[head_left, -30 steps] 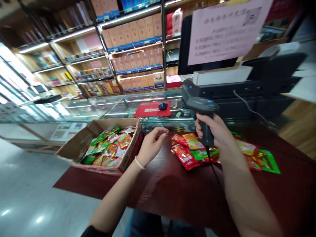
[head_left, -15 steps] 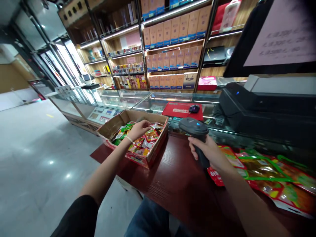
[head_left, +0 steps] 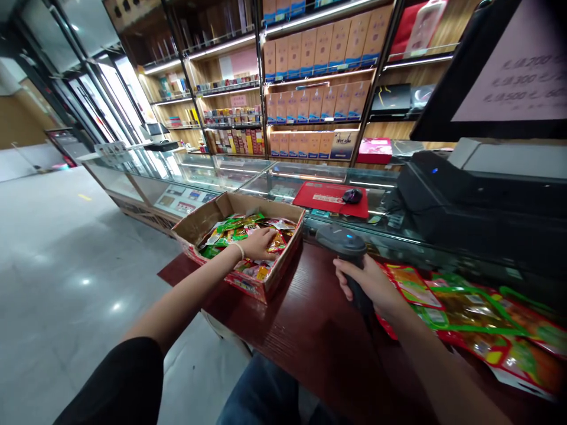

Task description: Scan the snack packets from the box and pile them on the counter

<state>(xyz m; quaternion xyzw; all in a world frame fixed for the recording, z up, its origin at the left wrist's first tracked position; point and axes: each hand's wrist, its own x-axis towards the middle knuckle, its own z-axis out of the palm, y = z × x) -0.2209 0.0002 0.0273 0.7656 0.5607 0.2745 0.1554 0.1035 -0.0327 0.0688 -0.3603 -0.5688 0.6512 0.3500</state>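
Note:
My left hand [head_left: 258, 243] reaches into an open cardboard box [head_left: 266, 289] and rests on the snack packets [head_left: 234, 227] heaped inside. Its fingers are stretched out and a little apart over a red and orange packet; their tips are partly hard to make out. A black barcode scanner [head_left: 341, 241] with a small blue light is upright in my right hand [head_left: 365, 280], the fingers wrapped round its handle. Larger red and green snack bags [head_left: 478, 313] lie spread on the counter beside my right forearm.
The box stands on a dark red wooden tabletop [head_left: 305, 330]. Behind it runs a glass display counter [head_left: 283, 177] with a red mat [head_left: 319, 203] and a computer mouse [head_left: 352, 196]. A monitor [head_left: 509, 77] and a black machine [head_left: 465, 206] fill the right side.
My left hand has moved lower and slightly right onto the packets, its fingers now straighter. The scanner in my right hand has shifted slightly left and down in view.

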